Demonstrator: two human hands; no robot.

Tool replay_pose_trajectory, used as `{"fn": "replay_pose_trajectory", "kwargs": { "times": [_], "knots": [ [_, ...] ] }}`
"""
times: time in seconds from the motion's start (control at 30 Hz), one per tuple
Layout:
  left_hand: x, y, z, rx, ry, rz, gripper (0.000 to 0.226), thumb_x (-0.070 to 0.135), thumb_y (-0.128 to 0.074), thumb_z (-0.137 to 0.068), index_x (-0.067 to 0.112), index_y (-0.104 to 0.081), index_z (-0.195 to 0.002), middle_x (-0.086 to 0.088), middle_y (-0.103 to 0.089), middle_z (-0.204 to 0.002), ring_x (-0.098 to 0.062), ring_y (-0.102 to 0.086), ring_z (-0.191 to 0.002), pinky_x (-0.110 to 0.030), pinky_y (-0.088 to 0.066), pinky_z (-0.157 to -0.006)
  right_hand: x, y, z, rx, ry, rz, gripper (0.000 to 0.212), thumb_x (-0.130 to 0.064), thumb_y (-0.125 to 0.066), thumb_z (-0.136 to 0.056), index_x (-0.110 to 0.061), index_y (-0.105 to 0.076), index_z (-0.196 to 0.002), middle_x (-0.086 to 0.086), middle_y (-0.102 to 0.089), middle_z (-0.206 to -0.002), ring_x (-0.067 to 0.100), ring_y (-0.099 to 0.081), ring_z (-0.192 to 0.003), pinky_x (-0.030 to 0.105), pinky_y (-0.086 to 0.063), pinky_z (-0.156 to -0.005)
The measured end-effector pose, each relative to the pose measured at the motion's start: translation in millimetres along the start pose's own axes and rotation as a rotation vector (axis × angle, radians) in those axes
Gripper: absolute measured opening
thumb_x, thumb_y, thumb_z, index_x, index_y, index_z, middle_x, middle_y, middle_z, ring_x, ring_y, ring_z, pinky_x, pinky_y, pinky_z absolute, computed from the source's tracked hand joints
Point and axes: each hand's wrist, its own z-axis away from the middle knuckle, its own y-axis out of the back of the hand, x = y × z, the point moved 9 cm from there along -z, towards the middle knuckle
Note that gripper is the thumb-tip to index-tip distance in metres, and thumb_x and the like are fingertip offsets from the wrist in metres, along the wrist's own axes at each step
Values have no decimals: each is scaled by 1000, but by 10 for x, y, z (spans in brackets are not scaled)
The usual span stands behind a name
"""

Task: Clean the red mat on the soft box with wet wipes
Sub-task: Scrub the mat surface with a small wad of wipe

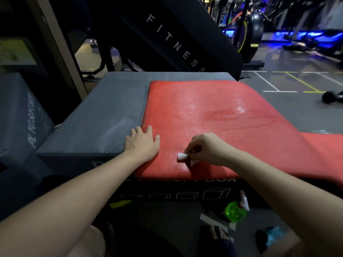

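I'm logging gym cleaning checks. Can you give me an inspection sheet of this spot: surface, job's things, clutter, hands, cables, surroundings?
Surface: grey soft box; the mat covers its right part.
Job's things: red mat lies on the box and overhangs it at right, with a wet sheen across its middle; white wipe on the mat near its front edge.
Clutter: green spray bottle and a blue-black bundle on the floor in front of the box.
Hands: left hand flat on the mat's left edge; right hand pinches the wipe.
Cables: nothing seen.
Surroundings: second grey box at left, black FITNESS pad behind, dumbbell on the floor at right.
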Motion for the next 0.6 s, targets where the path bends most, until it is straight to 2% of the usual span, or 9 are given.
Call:
{"fn": "replay_pose_trajectory", "kwargs": {
  "times": [0.07,0.17,0.3,0.4,0.47,0.6],
  "knots": [
    [-9,34,-20,4,-12,-17,57,52,-31,-103,16,-41,-146,-23,-46,-139,-40,-43,-130,-51,-39,-103,53,51,-31,88,-21,-21,17,-16,-76,-81,-21,-78,-96,-11,-64,-82,7,-57,-74,11,-37,-62],
    [28,110,-58,55,-86,-85,59,52,-31,-103,18,-39,-151,-19,-39,-151,-36,-37,-138,-52,-35,-108,56,34,5,106,-25,-43,17,-14,-75,-81,-22,-78,-95,-10,-63,-85,6,-56,-75,17,-38,-64],
    [83,80,-107,22,-156,-39,61,49,-29,-105,22,-26,-160,-12,-21,-167,-28,-21,-154,-52,-25,-120,-118,-72,186,-112,85,-28,16,-20,-77,-81,-26,-78,-96,-13,-68,-91,-1,-61,-80,6,-42,-68],
    [132,55,-124,8,-180,-71,59,47,-27,-106,22,-29,-159,-9,-31,-164,-26,-28,-151,-49,-30,-118,-58,-78,271,-221,75,-32,17,-24,-79,-79,-32,-77,-94,-17,-69,-88,-3,-63,-80,16,-48,-71],
    [158,68,-120,7,-174,-81,57,45,-28,-105,22,-33,-158,-10,-37,-159,-27,-35,-147,-48,-36,-114,-44,-59,279,-167,73,-36,15,-26,-80,-78,-31,-77,-93,-16,-69,-86,-1,-63,-79,20,-50,-71],
    [191,85,-112,-9,-157,-85,56,42,-29,-105,19,-37,-155,-13,-44,-152,-31,-40,-140,-49,-41,-108,-100,6,264,17,83,-44,14,-26,-77,-81,-23,-77,-95,-10,-67,-87,5,-61,-77,22,-48,-69]
  ]
}}
